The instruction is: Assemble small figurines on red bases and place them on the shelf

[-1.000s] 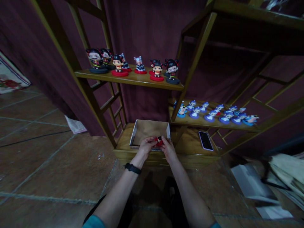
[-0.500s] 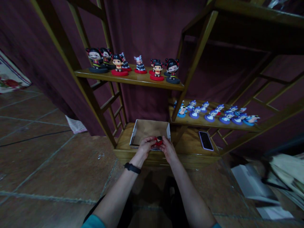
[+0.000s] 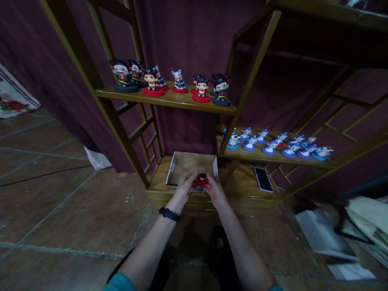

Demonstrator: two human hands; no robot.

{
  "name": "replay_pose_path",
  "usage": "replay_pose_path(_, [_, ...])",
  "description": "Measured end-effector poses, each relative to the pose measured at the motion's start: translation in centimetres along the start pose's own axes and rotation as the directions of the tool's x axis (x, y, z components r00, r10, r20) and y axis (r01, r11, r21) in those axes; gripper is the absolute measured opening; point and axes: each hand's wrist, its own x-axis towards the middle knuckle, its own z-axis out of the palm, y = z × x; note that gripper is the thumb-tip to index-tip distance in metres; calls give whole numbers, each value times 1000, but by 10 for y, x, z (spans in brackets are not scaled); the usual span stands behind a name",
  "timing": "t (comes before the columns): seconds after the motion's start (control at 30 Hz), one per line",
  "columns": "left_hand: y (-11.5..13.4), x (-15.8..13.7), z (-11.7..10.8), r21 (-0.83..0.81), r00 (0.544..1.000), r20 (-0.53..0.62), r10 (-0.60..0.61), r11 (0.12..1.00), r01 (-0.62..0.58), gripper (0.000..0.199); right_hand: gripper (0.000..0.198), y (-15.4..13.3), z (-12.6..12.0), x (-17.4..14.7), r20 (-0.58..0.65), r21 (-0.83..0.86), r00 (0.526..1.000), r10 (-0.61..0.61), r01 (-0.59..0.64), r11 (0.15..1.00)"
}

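Note:
Between my two hands is a small figurine with black hair and a red base. My left hand grips it from the left, and my right hand has its fingers closed on the right side. Both are held over the near edge of an open cardboard box, whose visible inside is bare brown. The box rests on the bottom shelf. Fingers partly cover the figurine's base.
Several black-haired and grey-haired figurines stand on the upper left shelf. Blue and white figurines fill the right shelf. A phone lies at the lower right. Wooden posts divide the shelving. White packaging is on the floor.
The figurine has tilted and turned slightly between my fingers, showing more of its red base. My hands have barely shifted otherwise.

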Motion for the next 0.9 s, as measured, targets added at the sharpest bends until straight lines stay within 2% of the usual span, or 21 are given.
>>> replay_pose_path(0.27, [3,-2,3,50,1000,-2,-8,999,8,35,30,3,0,0,25,-12,999,-21,21,1000])
replay_pose_path(0.4, [2,0,1,36,999,34,-8,999,7,33,31,2,0,0,11,-13,1000,-15,15,1000])
replay_pose_path(0.63, [-1,1,-1,-23,1000,20,11,1000,-11,25,30,0,1,-1,-13,-17,1000,-3,3,1000])
replay_pose_path(0.9, [-5,5,-3,-14,998,58,34,999,-33,23,31,0,1,-1,-3,18,1000,-2,2,1000])
